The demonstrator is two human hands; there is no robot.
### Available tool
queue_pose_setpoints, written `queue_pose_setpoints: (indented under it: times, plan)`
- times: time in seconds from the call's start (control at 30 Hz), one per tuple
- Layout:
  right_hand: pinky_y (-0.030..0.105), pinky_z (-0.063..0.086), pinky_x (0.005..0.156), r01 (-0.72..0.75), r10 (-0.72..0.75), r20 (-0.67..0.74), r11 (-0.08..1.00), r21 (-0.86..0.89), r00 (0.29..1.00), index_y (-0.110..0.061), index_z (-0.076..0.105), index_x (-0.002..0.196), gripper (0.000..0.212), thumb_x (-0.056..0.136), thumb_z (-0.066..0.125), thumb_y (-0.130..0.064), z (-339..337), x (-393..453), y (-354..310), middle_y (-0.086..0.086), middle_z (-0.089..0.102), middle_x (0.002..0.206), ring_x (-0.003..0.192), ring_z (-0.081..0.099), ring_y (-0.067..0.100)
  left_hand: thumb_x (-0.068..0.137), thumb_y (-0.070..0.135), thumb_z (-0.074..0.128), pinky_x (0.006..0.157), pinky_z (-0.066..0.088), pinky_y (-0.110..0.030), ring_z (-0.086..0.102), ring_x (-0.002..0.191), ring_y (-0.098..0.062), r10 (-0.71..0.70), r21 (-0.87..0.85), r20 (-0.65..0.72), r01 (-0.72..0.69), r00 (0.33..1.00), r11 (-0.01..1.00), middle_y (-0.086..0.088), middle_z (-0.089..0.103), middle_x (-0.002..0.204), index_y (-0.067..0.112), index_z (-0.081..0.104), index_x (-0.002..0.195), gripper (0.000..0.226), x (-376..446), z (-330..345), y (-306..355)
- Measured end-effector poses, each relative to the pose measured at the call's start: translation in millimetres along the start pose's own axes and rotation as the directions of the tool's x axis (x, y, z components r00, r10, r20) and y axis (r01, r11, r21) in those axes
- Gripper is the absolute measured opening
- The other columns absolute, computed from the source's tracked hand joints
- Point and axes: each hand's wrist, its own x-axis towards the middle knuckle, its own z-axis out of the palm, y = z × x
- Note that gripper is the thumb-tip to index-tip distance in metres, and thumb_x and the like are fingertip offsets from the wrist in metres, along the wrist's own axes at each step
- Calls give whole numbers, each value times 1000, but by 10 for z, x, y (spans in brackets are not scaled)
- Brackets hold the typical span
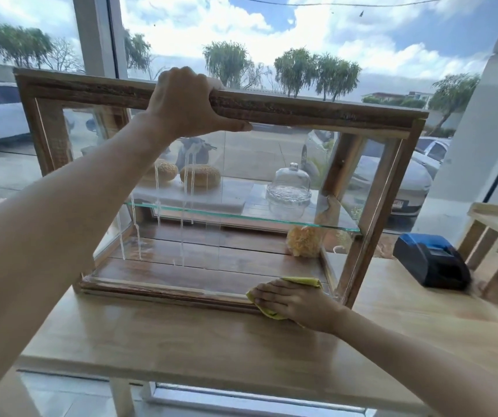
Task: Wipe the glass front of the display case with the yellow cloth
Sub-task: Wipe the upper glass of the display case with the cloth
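A wooden-framed display case [302,108] with a glass front [241,164] stands on a light wooden counter. White streaks of liquid run down the left half of the glass. My left hand [187,103] grips the top rail of the case, thumb under the rail. At the bottom right corner of the front, my right hand [293,302] lies flat on the yellow cloth [302,281] and presses it against the glass and the lower frame.
Inside the case, a glass shelf [241,216] carries two round breads [201,175] and a glass dome [290,188]; a yellowish puff [303,241] lies below. A black and blue device [431,260] sits on the counter [181,341] at right, beside a wooden rack [494,224].
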Motion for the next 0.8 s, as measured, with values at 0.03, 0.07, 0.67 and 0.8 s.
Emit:
queue_pose_setpoints:
  times: [0.03,0.07,0.67,0.8]
  plan:
    - [25,34,111,-17,17,10,1000,5,1000,-21,51,137,49,88,55,-19,8,-105,14,-7,44,145,133,41,8,49,98,23,66,49,-27,60,56,-20,-3,5,0,3,1000,1000,-4,63,57,15,73,93,107,1,4,5]
    - [26,34,111,-33,33,14,999,8,999,-20,52,136,47,89,51,-18,19,-214,27,-6,45,144,133,41,8,50,98,24,66,49,-28,60,57,-21,-5,10,-2,5,1000,1000,-4,64,58,15,73,93,106,1,9,10]
    - [38,9,117,-233,233,-8,973,-1,973,-12,56,132,46,86,52,-5,65,-1085,-91,2,47,142,132,43,15,51,99,28,67,46,-29,58,57,-20,60,14,-26,-60,998,998,-3,62,56,18,72,87,99,326,157,724]
    - [35,32,112,-345,355,-70,930,124,932,-11,59,128,63,69,80,-5,-175,-1139,5,4,55,136,128,50,19,52,99,27,62,37,-24,52,52,-17,70,31,-53,-68,996,997,-1,58,52,18,72,85,98,337,176,724]
